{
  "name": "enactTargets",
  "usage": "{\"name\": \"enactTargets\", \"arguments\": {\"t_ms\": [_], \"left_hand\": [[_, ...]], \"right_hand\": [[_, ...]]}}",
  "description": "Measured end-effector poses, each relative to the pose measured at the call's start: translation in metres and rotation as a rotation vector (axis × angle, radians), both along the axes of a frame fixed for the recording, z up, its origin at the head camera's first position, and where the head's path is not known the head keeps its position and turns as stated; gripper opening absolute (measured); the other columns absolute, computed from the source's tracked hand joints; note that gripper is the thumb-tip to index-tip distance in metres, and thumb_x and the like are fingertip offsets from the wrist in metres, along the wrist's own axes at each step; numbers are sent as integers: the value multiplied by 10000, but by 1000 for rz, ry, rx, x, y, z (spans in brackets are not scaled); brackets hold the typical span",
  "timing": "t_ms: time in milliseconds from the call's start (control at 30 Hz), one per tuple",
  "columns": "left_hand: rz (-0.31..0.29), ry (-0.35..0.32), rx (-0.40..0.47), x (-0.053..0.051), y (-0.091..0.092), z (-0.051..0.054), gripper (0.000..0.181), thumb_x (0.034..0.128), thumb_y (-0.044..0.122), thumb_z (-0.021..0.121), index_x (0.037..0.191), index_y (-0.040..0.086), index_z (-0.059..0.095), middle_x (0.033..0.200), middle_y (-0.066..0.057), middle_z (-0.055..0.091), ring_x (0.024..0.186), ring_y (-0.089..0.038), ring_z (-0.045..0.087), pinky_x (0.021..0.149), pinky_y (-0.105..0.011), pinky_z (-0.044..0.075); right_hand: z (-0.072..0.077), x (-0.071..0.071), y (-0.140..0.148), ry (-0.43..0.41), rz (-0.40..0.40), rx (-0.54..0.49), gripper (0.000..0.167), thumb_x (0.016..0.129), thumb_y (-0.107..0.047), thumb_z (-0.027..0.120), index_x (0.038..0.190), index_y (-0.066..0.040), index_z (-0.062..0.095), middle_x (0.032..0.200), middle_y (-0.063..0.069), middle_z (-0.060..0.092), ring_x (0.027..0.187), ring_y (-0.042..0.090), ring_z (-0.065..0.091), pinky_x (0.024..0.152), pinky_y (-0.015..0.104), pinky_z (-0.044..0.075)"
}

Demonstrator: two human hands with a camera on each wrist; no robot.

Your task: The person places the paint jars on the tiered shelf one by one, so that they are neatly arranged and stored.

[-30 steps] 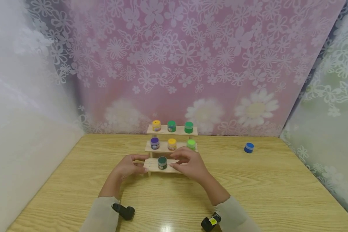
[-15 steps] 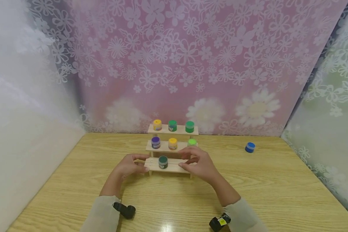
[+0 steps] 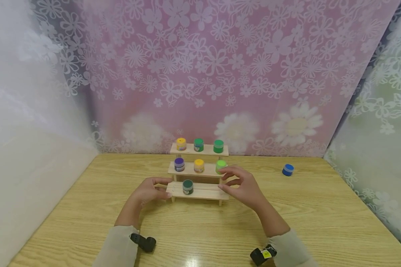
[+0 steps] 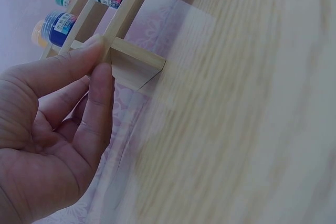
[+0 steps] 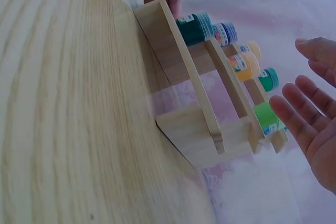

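Note:
A three-step wooden display rack [image 3: 205,192] stands mid-table. My left hand [image 3: 149,190] pinches the left end of its lowest step between thumb and finger, plain in the left wrist view [image 4: 58,129]. On that step, left of centre, sits a dark green paint jar [image 3: 188,187]. My right hand [image 3: 243,185] hovers at the rack's right end, fingers loosely spread and holding nothing in the right wrist view. Its fingertips are near the light green jar [image 3: 220,166] on the middle step, which also bears a purple jar [image 3: 179,164] and a yellow jar [image 3: 199,166].
The top step holds another yellow jar [image 3: 181,144] and two green jars, one in the middle [image 3: 198,145] and one at the right [image 3: 218,146]. Off to the right, a blue jar [image 3: 288,170] stands alone on the wood-grain table [image 3: 194,230]. A floral curtain [image 3: 200,74] hangs behind.
My right hand has moved away from beside the dark green jar, rightward to the rack's right end, uncovering the lowest step. The left hand and the jars have stayed put.

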State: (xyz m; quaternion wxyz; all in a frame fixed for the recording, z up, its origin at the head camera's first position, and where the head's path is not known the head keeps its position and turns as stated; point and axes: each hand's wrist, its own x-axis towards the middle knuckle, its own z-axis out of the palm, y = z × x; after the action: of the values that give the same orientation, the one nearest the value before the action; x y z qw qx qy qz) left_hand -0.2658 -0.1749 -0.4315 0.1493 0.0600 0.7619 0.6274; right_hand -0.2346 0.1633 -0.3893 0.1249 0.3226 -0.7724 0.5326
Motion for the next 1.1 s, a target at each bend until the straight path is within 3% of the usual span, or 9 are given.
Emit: {"name": "enactTargets", "arguments": {"t_ms": [200,667,1100], "left_hand": [[16,2,-10,2,1,1,575,779,-44,782,1321,-10,593,1260,-217,600,990,-261,660,779,-371,557],[22,-5,-7,3,1,2,567,777,-48,782,1312,-14,598,1324,-228,543,984,-253,658,771,-365,559],[14,3,-22,3,2,4,566,781,-32,785,1314,-9,599,1294,-212,572,968,-249,664,764,-360,560]], "right_hand": [[0,-2,13,10,-60,30,376,838,-24,761,1192,23,642,1162,199,606,959,391,613,749,342,571],[4,-2,47,-10,-188,84,413,855,-59,755,1246,-60,621,1174,99,588,1015,295,606,775,300,560],[7,-5,85,4,-317,109,421,867,-64,744,1267,-40,612,1201,101,582,1024,292,596,776,207,534]]}}
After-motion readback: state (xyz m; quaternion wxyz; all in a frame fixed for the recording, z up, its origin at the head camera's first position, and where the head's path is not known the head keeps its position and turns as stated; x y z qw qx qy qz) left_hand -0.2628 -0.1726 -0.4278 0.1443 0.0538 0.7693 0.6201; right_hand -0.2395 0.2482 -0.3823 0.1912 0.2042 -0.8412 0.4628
